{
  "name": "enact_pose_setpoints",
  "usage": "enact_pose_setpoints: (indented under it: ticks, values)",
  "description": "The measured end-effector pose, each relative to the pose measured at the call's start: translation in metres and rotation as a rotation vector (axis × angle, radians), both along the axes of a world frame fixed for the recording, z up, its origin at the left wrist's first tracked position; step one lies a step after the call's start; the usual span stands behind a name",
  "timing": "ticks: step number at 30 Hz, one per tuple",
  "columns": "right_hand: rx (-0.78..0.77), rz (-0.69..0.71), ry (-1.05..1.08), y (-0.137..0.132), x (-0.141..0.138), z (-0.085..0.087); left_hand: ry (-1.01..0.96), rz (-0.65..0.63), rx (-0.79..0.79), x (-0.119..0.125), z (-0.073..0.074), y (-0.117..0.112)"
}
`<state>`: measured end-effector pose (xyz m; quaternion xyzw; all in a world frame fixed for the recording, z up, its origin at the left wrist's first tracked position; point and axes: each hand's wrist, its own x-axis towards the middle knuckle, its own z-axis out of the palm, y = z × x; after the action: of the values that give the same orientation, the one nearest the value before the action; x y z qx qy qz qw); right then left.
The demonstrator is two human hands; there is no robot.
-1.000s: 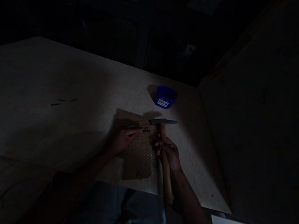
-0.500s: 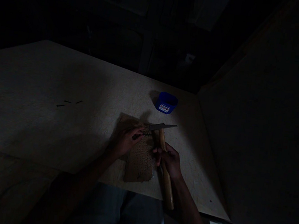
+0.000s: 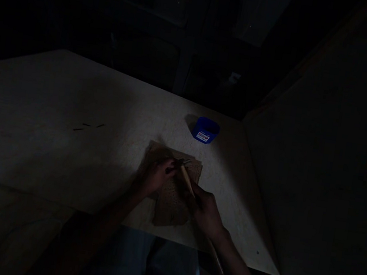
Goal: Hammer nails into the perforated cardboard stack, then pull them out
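Note:
My right hand is wrapped round the wooden handle of a hammer. The metal head of the hammer is close by the fingertips of my left hand; whether it touches anything there I cannot tell. My left hand is closed in a pinch above a brown piece of cardboard pitted with many small holes. What its fingers hold is hidden by the hammer head and the dark. The cardboard lies on the wooden table near its front edge.
Beyond the cardboard stands an open blue plastic container with a white label. Several thin dark nail-like pieces lie on the left of the table. A tall dark panel borders the table on the right.
My right hand has swung the hammer down and left, so its head is now at my left fingertips. A dark ridged piece seen by those fingertips is now hidden.

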<state>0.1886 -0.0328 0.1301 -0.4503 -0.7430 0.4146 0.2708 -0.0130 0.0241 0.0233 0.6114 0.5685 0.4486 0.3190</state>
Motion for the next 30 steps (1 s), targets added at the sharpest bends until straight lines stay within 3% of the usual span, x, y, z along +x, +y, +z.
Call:
enact_pose_setpoints:
  ticks: [6,11,16,30]
  values:
    - [0.003,-0.088,0.051,-0.002,0.004,-0.003,-0.095,-0.036,-0.012,0.002,0.007,-0.001]
    - [-0.076,-0.064,0.028,-0.001,0.004,-0.007,-0.106,-0.02,-0.033,0.002,0.014,-0.001]
    - [-0.003,-0.086,0.045,-0.001,0.001,-0.006,-0.103,-0.005,-0.068,0.002,0.017,-0.001]
    - [0.003,-0.038,-0.018,0.007,0.001,-0.002,-0.171,-0.009,-0.109,0.003,0.025,0.001]
